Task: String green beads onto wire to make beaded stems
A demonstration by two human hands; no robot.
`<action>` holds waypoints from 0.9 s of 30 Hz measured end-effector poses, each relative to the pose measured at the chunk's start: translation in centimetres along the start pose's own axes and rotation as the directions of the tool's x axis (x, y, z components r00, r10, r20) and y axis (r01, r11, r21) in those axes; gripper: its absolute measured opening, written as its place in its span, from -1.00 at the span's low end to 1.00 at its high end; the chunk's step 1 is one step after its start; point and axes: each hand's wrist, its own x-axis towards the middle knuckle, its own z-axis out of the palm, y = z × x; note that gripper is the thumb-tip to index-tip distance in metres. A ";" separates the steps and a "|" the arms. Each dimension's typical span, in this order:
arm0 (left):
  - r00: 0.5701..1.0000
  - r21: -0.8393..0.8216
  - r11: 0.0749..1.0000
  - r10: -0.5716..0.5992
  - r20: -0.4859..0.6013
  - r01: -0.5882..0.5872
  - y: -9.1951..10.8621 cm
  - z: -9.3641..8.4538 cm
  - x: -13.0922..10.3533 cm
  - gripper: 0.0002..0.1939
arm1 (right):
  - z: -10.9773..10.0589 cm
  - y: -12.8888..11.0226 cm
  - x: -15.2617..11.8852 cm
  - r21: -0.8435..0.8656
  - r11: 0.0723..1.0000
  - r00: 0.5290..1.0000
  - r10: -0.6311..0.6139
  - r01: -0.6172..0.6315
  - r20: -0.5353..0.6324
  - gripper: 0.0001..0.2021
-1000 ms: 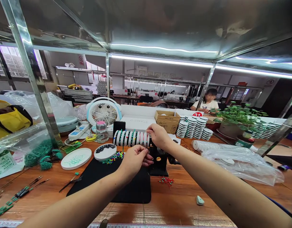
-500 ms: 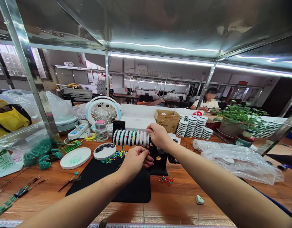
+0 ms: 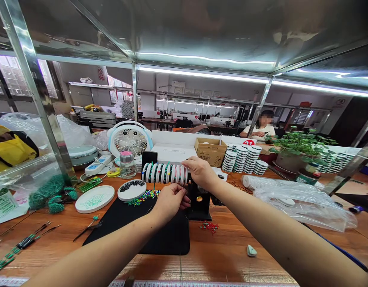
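A row of white spools (image 3: 164, 173), wound with green, black and red thread and set with coloured pins, is mounted side by side on a black stand (image 3: 198, 205). My right hand (image 3: 200, 171) is at the row's right end, fingertips pinched together at the top of the last spools. Just below that end, my left hand (image 3: 172, 202) has its fingers curled in a pinch. Whatever either pinch holds is too fine or hidden to make out. Under the left forearm lies a black mat (image 3: 169, 239), with a heap of coloured-head pins (image 3: 146, 196) at its back edge.
White dishes hold black pieces (image 3: 132, 185) and green bits (image 3: 94, 199). Red pins (image 3: 209, 227) lie right of the mat. Behind stand a fan (image 3: 130, 139), a jar (image 3: 127, 165), a cardboard box (image 3: 211, 152) and stacked spools (image 3: 242, 158). Another person (image 3: 262, 127) sits beyond a plant (image 3: 300, 145).
My right hand's fingertips have shifted slightly left over the top of the spools. My left hand's fingers have drawn in a little. The spool row stays in place.
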 end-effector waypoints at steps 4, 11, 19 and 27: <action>1.000 0.002 1.000 -0.003 -0.002 0.003 0.2 -0.1 -0.2 -0.87 | -0.2 0.0 0.1 -0.021 1.000 1.000 -0.010 0.011 0.024 -0.65; 1.000 0.009 1.000 -0.011 -0.004 0.011 0.4 0.0 -0.2 -0.86 | -0.1 -0.1 0.2 -0.079 0.997 0.997 0.008 -0.002 0.082 -0.65; 0.998 0.129 0.990 0.056 0.035 -0.060 0.5 -1.7 -3.1 -0.82 | -1.8 -2.2 -1.8 0.090 0.987 0.987 0.140 -0.133 -0.083 -0.68; 0.710 0.579 0.593 0.703 -0.034 -0.560 3.2 -7.3 -11.4 -0.86 | 3.8 -9.1 -7.9 0.562 0.241 0.586 0.562 -0.791 0.583 -0.51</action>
